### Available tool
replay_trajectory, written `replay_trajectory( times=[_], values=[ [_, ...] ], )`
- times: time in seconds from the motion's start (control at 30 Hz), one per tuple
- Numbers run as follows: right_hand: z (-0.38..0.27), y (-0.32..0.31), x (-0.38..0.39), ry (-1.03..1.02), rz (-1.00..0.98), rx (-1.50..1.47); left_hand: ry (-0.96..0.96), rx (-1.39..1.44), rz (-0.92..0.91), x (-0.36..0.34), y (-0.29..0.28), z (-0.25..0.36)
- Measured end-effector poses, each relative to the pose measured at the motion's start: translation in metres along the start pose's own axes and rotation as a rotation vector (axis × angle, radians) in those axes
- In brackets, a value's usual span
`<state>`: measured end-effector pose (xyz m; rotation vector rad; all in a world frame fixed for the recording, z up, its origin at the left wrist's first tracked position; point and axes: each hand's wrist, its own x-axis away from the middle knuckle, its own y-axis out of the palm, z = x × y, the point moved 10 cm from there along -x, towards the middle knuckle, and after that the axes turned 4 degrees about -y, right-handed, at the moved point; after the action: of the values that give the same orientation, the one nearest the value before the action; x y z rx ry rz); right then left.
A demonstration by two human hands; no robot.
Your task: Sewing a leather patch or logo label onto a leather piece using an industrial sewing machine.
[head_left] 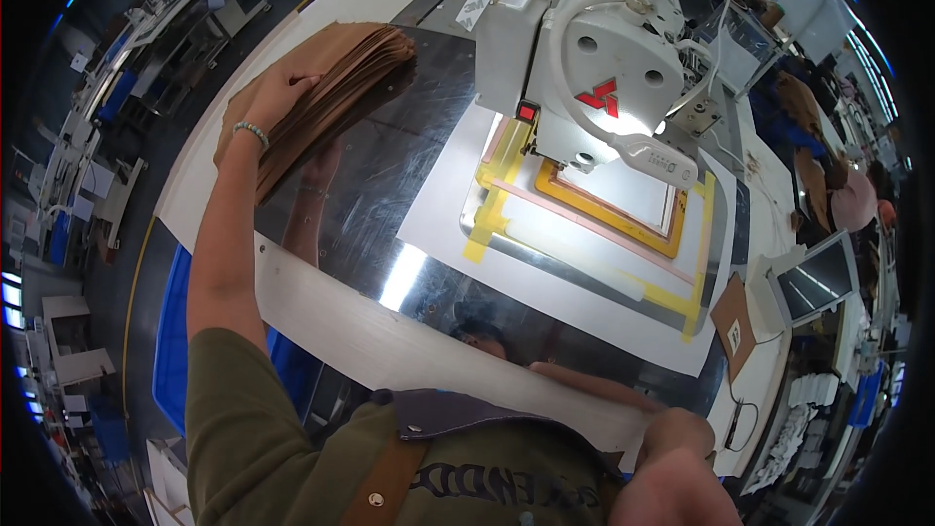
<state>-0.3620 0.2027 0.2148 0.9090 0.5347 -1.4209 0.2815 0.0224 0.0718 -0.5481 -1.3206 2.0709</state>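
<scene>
A thick stack of brown cloth-like pieces [336, 58] lies fanned out at the left end of the shiny metal plate. My left hand [280, 93] reaches onto this stack, a beaded bracelet round its wrist. Its fingers are bent together at the top piece's edge, gripping it. My right hand [679, 432] is low, close to my body by the table's front edge. Its fingers are hidden, so I cannot tell what it holds, if anything.
A white industrial sewing machine [599, 68] stands over a yellow-edged frame [623, 225] on a white sheet [443, 209] with yellow tape. At right are a small brown card [732, 326] and a tilted screen [816, 276]. A blue bin [173, 341] sits below the left edge.
</scene>
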Motion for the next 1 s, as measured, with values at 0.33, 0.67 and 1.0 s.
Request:
replay_trajectory(
  times=[0.33, 0.67, 1.0],
  values=[
    [0.004, -0.003, -0.006, 0.027, 0.081, -0.085, 0.448, -0.216, 0.062, -0.024, 0.009, 0.029],
    [0.003, 0.086, 0.134, 0.41, -0.563, -0.414, 0.16, -0.113, 0.147, -0.097, 0.018, -0.028],
    [-0.011, 0.119, 0.192, 0.593, -0.917, -0.588, 0.16, -0.281, 0.013, -0.126, 0.055, 0.034]
  ],
)
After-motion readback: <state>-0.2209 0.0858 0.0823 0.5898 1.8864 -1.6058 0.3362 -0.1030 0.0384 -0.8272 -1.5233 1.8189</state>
